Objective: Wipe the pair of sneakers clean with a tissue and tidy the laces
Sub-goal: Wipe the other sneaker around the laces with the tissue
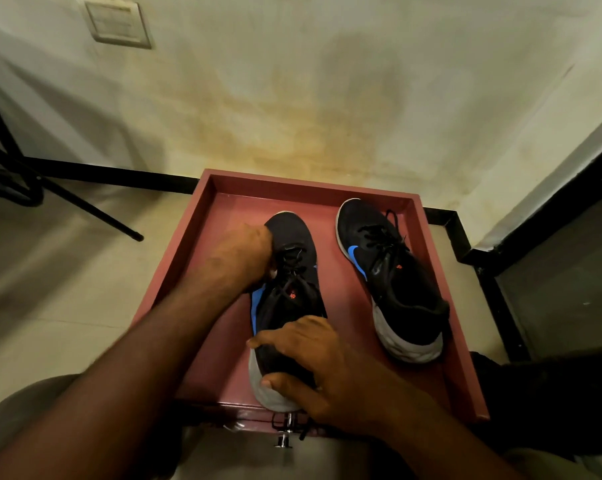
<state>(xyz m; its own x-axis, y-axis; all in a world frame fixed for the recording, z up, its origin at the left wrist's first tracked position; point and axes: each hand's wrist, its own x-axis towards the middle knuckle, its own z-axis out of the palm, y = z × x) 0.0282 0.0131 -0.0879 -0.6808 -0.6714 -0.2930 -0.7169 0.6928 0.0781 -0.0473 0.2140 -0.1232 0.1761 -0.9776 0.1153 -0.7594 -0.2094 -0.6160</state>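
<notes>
Two black mesh sneakers with blue swooshes and grey-white soles sit inside a shallow square dark-red tray (220, 188), which serves as the landmark here. The left-hand sneaker (294, 299) lies in the middle of the tray, its long axis running from the tray's near edge toward the far wall, toe pointing away from the person and heel almost at the near rim. The right hand (327, 368) grips that heel, thumb on the grey sole and the other fingers curled over the collar; this looks like a steadying hold, so the shoe does not slide while the other hand works. The left hand (247, 254) sits against the shoe's side beside the black laces (292, 268), its fingers tucked out of sight behind the back of the hand, with a small pale patch at its lower edge (possibly the tissue, though I cannot tell). Whether those fingers pinch anything I cannot say.

The second sneaker (393, 278) rests toward the tray's right wall, well apart from the first, untouched. Its toe points to the tray's far edge and leans slightly left, heel toward the near-right corner, laces loose and straggling.
</notes>
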